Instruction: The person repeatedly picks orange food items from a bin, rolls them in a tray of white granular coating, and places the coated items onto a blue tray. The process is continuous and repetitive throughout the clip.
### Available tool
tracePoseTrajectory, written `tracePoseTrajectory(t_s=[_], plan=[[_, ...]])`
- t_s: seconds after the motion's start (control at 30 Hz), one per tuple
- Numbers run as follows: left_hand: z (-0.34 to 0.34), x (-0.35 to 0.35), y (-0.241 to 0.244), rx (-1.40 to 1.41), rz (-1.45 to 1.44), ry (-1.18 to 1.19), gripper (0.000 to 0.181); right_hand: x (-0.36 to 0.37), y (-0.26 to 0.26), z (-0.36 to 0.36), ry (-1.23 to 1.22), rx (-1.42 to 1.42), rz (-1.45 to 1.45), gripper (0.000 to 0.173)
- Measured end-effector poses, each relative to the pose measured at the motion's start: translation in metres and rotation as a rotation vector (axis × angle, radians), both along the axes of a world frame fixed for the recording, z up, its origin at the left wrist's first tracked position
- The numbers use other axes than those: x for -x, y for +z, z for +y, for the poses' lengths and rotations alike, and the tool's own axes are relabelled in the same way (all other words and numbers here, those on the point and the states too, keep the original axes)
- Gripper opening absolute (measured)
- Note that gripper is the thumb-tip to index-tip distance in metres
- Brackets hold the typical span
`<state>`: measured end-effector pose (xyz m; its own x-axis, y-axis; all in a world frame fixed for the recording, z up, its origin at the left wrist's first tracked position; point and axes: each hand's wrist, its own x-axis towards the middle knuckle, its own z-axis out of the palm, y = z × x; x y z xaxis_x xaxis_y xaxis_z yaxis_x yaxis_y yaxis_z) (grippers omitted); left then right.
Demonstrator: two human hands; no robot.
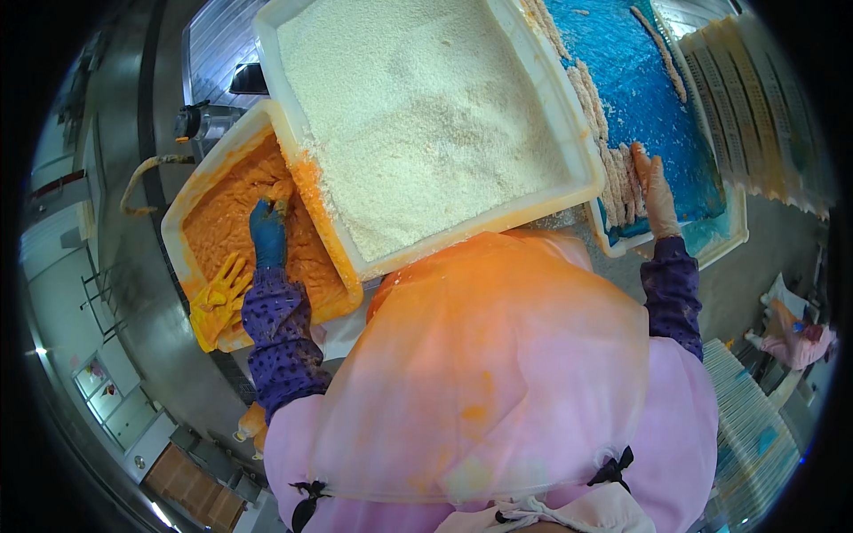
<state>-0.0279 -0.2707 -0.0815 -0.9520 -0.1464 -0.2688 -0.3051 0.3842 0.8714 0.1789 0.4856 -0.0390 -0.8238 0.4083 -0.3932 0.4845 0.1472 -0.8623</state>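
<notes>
My left hand (270, 233), in a blue glove, has its fingertips in an orange, batter-like mass (230, 200) inside a white plastic tub; the fingers look bent around some of it, but what they hold is hidden. A white tub of pale crumbs (426, 133) lies between my hands. My right hand (654, 190), in a thin pale glove, rests beside a row of crumb-coated strips (620, 183) on a tray lined with blue plastic film (666, 133). Its fingers are slightly apart, and the nearest strip touches or almost touches them.
A yellow rubber glove (220, 300) drapes over the orange tub's near corner. Beyond that tub are a clear bottle (213, 123) and a dark flat object (248, 79). Stacked trays (746, 106) stand at the far right. Another person (796, 340) is at the right edge.
</notes>
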Motion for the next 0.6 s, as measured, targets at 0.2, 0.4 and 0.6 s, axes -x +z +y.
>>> tracePoseTrajectory(t_s=[0.2,0.4,0.6], plan=[[-0.018,-0.036,0.039,0.101,0.029,-0.002,0.031,0.016,0.022,0.036,-0.285,0.043,0.172,0.076],[0.073,-0.053,0.133,-0.070,0.075,0.028,0.021,0.034,0.040,0.036,-0.350,-0.066,0.259,0.063],[0.046,-0.079,0.071,0.261,0.056,-0.172,0.034,0.116,0.140,-0.163,0.283,0.273,0.180,0.057]])
